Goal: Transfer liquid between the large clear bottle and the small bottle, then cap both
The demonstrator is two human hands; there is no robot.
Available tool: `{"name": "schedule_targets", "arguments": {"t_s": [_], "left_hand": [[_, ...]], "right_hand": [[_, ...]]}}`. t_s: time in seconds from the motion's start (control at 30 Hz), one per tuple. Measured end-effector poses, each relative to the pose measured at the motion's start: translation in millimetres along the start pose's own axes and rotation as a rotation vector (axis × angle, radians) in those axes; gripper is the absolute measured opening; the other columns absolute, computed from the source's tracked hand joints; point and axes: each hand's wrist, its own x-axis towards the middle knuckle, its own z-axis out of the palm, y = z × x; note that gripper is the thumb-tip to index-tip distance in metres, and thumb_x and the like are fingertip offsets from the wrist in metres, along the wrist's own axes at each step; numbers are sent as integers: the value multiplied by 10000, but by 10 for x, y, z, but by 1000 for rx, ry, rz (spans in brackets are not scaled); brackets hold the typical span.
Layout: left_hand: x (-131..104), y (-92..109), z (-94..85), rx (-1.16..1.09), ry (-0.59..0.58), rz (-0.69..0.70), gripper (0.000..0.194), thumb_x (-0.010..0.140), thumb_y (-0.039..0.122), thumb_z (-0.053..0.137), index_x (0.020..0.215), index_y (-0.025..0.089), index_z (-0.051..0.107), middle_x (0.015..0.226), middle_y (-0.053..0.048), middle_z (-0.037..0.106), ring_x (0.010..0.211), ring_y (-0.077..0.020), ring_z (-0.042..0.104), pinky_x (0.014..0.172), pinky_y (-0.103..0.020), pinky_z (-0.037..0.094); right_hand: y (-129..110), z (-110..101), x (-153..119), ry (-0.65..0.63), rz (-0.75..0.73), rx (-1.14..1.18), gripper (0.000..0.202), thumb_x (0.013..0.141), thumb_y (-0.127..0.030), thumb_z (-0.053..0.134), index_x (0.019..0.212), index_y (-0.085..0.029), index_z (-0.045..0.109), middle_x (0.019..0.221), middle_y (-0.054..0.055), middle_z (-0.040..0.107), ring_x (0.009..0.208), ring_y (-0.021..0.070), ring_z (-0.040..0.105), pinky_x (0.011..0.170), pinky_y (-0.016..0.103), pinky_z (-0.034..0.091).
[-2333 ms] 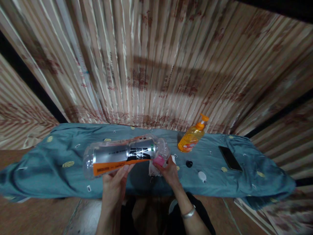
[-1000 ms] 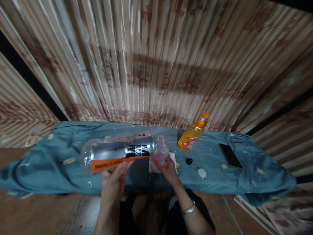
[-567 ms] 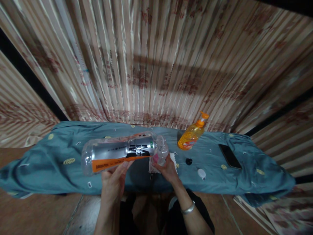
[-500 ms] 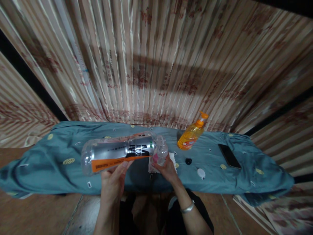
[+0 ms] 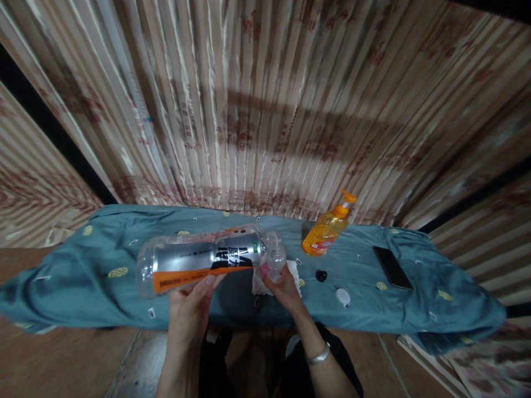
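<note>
A large clear plastic drink bottle (image 5: 199, 260) with a silver, black and orange label lies almost level in the air, its neck to the right. My left hand (image 5: 193, 298) is wrapped round it from below. At the neck end, my right hand (image 5: 284, 290) closes on a small clear plastic bottle (image 5: 276, 260). The mouths of the two bottles meet or overlap; I cannot tell which. Something pink (image 5: 264, 270) shows by my right fingers. Below them a white cloth (image 5: 292, 271) lies on the table, partly hidden.
An orange pump bottle (image 5: 326, 232) stands behind to the right. A black cap (image 5: 321, 275), a white round lid (image 5: 342, 297) and a dark phone (image 5: 392, 267) lie on the green tablecloth (image 5: 91, 276). A pleated curtain (image 5: 249, 110) hangs close behind.
The view has shifted slightly. Both hands keep the two bottles together in nearly the same pose; the large bottle has hardly moved.
</note>
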Motion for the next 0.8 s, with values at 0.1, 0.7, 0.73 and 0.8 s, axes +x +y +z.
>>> {"name": "schedule_targets", "arguments": {"t_s": [0.1,0.7,0.73,0.8], "left_hand": [[6,-3,-10,-6,-6,9,388,413,376,938,617,155,694,655,-76,731,688,-301,741,1002,-654,469],[60,-62,-70,-75,-41,66,362,450,370,952,548,184,658,647,-41,723,721,-270,735,943,-617,537],[57,-57,-64,-74,-40,65,364,443,372,953,551,183,661,658,-40,727,719,-268,734,949,-624,531],[51,-45,-50,-79,-32,69,382,431,367,957,514,182,633,654,-35,723,715,-264,732,962,-639,515]], "right_hand": [[3,2,2,-14,22,-28,563,746,-313,724,1281,-214,579,1192,86,737,1055,279,715,975,463,564],[-70,4,-2,-46,-47,-58,559,798,-281,686,1335,-226,539,1255,80,706,1121,275,696,1026,474,540],[-59,7,-4,-46,-38,-60,560,799,-279,688,1335,-227,537,1244,78,711,1104,272,703,1017,469,546],[-40,9,-7,-41,-22,-66,576,795,-274,699,1343,-221,531,1230,80,719,1080,271,712,1007,470,553]]}}
